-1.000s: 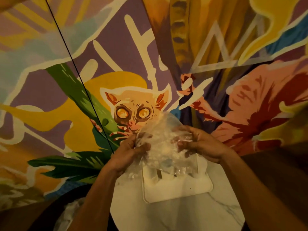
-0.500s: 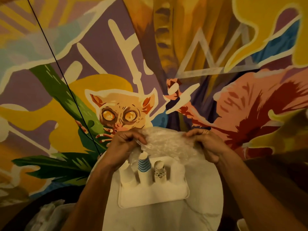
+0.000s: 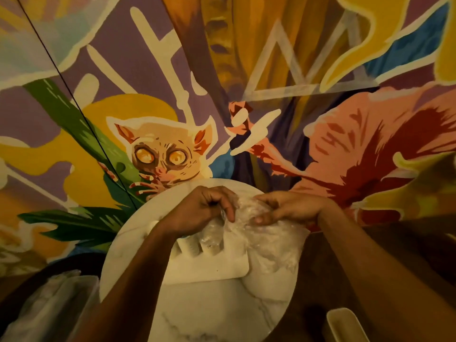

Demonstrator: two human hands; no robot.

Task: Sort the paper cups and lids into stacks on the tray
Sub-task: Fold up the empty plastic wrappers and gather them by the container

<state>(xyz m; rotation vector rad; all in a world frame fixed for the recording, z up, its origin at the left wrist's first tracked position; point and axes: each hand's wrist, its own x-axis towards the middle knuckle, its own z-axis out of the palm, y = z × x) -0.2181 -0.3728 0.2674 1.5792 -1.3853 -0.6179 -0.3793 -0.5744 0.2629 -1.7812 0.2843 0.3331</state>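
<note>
Head view. Step, as judged: unpacking, sorting not yet resumed. Left hand (image 3: 204, 213) pinches the clear bag (image 3: 271, 245) with curled fingers. Right hand (image 3: 293, 208) grips its crumpled top. Bag hangs over the tray (image 3: 209, 271). Cups (image 3: 184, 250) stand at the tray's far edge: pale, blurred, partly veiled. Lids not discernible. Next move probably calls for moving the bag aside.
</note>
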